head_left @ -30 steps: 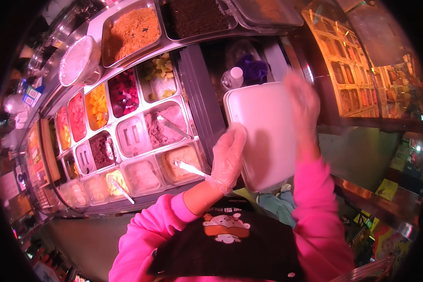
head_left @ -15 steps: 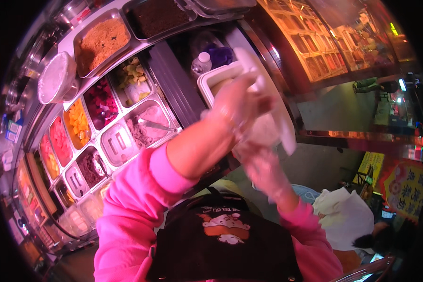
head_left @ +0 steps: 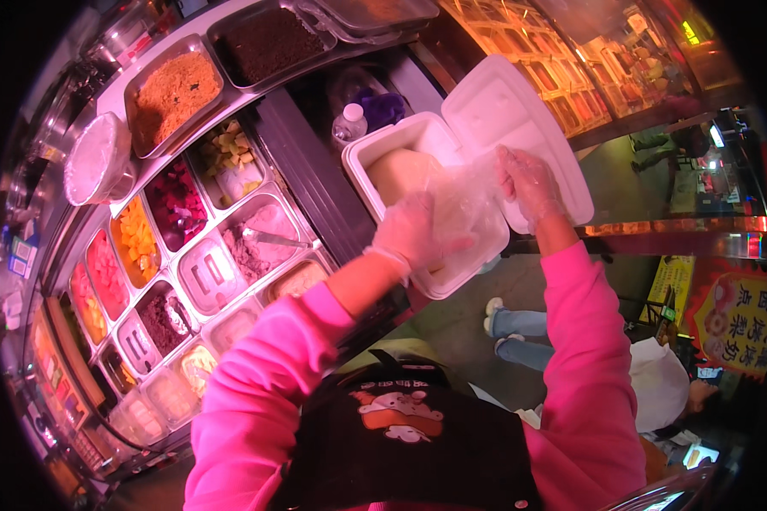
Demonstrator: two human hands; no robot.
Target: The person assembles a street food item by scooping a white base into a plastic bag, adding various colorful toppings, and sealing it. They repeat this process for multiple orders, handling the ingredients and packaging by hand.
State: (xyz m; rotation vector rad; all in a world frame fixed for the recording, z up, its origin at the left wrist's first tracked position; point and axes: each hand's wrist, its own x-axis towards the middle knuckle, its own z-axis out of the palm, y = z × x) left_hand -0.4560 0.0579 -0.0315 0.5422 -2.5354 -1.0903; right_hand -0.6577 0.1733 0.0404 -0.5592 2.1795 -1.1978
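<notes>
A white box (head_left: pixel 362 166) stands in front of me, its white lid (head_left: pixel 520 94) laid back on the far right side. Inside it lies a pale, smooth mass (head_left: pixel 399 175), partly covered by a clear plastic sheet (head_left: pixel 477 192). My right hand (head_left: pixel 528 183), in a thin clear glove, pinches the sheet at the lid side of the box. My left hand (head_left: pixel 413 230), gloved too, reaches over the near left rim with fingers apart, against the sheet or the contents; which one I cannot tell.
Metal pans of toppings (head_left: pixel 141 243) fill the counter to the left. Beyond them stand a tray of orange crumbs (head_left: pixel 175 89), a tray of dark crumbs (head_left: pixel 268 47) and a plastic-covered tub (head_left: pixel 98 157). A clear bottle (head_left: pixel 349 123) is behind the box. A person (head_left: pixel 656 383) is at the lower right.
The lid has swung back away from the box, uncovering its inside. My crossed hands have parted: the left drew back to the near rim, while the right moved up and right with the sheet.
</notes>
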